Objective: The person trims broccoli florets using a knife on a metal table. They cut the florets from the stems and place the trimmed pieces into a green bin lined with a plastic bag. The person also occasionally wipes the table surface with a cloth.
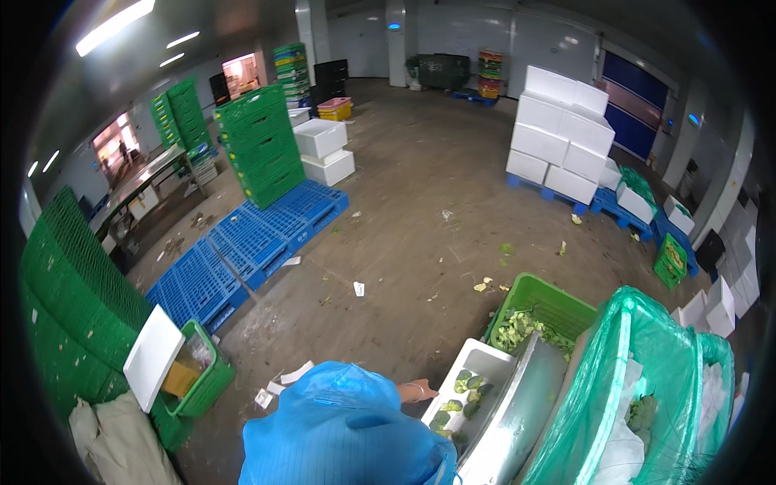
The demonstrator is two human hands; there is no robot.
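Note:
My left hand [421, 390], with a bracelet at the wrist, reaches out past the blue garment [345, 424] at the bottom centre. Its fingers meet the near rim of a white foam box [490, 359] and appear to grip it. Inside that box lie several broccoli heads [451, 405], spaced along its floor. A shiny metal surface [515, 418] runs along the box's right side. My right hand is out of view.
Behind the box stands a green crate [527, 285] of leafy trimmings. Green plastic liners [661, 327] hold more produce at right. Blue pallets [230, 248] with stacked green crates [260, 145] are at left; white boxes [558, 121] stand farther off. Scraps litter the floor [394, 230].

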